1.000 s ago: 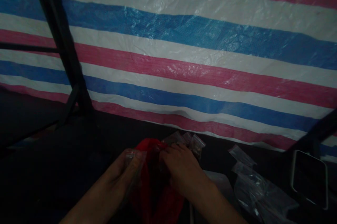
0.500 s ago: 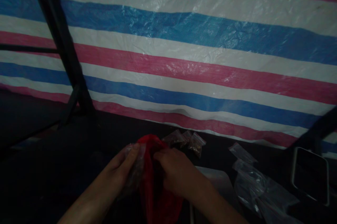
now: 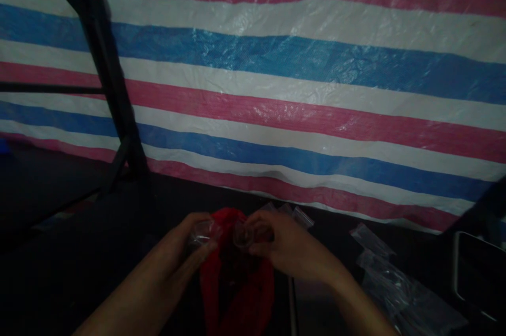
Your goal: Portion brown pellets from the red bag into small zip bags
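Note:
A red plastic bag [image 3: 209, 278] stands open between my hands, with dark contents that I cannot make out inside. My left hand [image 3: 184, 252] is closed around a small clear plastic bag [image 3: 202, 232], just at the red bag's left rim. In the fingers of my right hand [image 3: 282, 244] is a small clear cup [image 3: 242, 236], held over the mouth of the red bag. Whether the cup has anything in it is too dark to tell. Behind my right hand, several small zip bags [image 3: 302, 217] lie partly hidden.
Clear zip bags [image 3: 389, 283] lie in a pile on the dark surface at the right. A phone [image 3: 480, 273] rests at the right edge. A striped plastic sheet [image 3: 276, 109] hangs behind, with a black metal frame post [image 3: 113, 83] at the left.
My right hand has come up out of the red bag, and the clear cup now shows in its fingers. The clear bag in my left hand now faces the cup. The view has tilted slightly.

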Available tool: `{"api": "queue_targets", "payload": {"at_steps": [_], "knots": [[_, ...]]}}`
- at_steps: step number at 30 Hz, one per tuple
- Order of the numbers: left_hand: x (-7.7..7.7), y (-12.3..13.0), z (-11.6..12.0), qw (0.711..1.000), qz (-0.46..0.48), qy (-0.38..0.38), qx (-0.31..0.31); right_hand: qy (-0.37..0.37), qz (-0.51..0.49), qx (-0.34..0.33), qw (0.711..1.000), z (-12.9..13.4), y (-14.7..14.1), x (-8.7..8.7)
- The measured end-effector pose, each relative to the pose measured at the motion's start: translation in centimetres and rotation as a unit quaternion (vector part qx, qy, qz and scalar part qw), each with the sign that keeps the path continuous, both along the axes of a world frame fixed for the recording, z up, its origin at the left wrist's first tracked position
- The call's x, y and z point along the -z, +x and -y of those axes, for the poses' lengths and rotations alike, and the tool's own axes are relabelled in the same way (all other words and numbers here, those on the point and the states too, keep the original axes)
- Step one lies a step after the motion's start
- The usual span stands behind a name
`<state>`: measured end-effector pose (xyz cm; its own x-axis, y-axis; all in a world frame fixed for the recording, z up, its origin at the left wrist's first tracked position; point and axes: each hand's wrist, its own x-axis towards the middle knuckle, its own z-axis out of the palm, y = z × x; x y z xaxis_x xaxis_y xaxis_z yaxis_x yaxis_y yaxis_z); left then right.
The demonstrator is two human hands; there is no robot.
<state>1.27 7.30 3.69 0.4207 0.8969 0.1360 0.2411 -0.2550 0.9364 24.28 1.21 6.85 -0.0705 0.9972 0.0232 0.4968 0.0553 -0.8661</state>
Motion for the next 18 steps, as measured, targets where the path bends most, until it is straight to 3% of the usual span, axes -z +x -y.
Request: {"api": "queue_targets", "payload": {"at_steps": [2,4,7,10,13,18], "knots": [[0.5,1.0,-0.3,0.999,-0.019,0.015,0.042,0.031,-0.023,-0.002,0.999,0.3,0.1,-0.8],[1.3,2.2,-0.4,0.997,-0.043,0.037,0.042,0.056,-0.017,0.005,0.998,0.7,-0.2,-1.5],[2.6,3.9,0.1,0.994,-0.066,0.087,0.002,0.111,0.081,0.027,0.990,1.4,-0.9,-2.0],[3.4,4.9,1.0,0.993,-0.043,0.105,-0.044,0.172,0.200,0.001,0.965,1.7,-1.7,-2.1],[3.6,5.0,1.6,0.994,-0.013,0.093,-0.062,0.207,0.242,-0.027,0.948,1.7,-2.1,-2.1],[3.0,3.8,1.7,0.994,-0.007,0.093,-0.057,0.252,0.228,-0.023,0.940,1.2,-2.2,-2.0]]}}
